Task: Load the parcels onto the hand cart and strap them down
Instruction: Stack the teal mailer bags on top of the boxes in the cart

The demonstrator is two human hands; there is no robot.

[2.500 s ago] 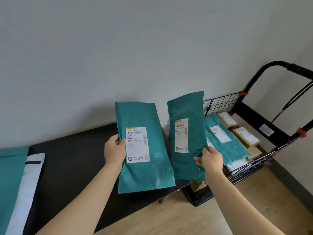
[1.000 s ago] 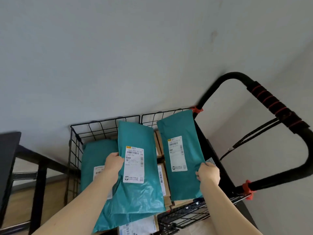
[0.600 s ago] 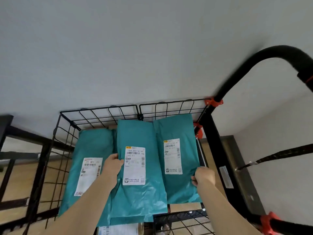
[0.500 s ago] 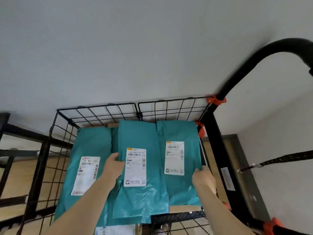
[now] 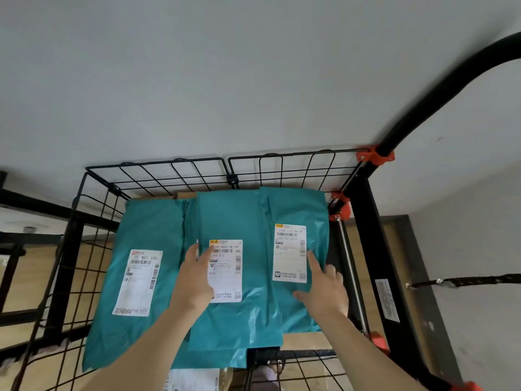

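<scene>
Landing these two looks done. The middle parcel (image 5: 234, 215) and the right parcel (image 5: 296, 207) now lie flat on top of the load in the hand cart (image 5: 174, 176), labels up and edges overlapping. The left parcel (image 5: 152, 227) sits at 9 o'clock of them, partly tucked under the middle one.

A second ago both were up in the air over the basket, each pinched by its edge. That pinch is gone. The left hand (image 5: 194, 280) lies flat with straight fingers across the near edge of the middle parcel's label. The right hand (image 5: 324, 289) rests with spread fingers on the right parcel, just beside its label. So neither of the hands is gripping anything, they're just patting things down.

A bit of cardboard box (image 5: 307, 338) peeks out at 6 o'clock under the right parcel, so the mailers are the top layer. Further out, the black handle (image 5: 439, 91) curves up at 1 o'clock. The strap (image 5: 465, 280) hangs out at 3 o'clock, well apart from the load and not over anything yet.

My read: this pair counts as loaded and strapping hasn't begun. I can't tell from here whether more parcels are waiting. The slick bags look like they'd slide, so the strap should cross all three.
</scene>
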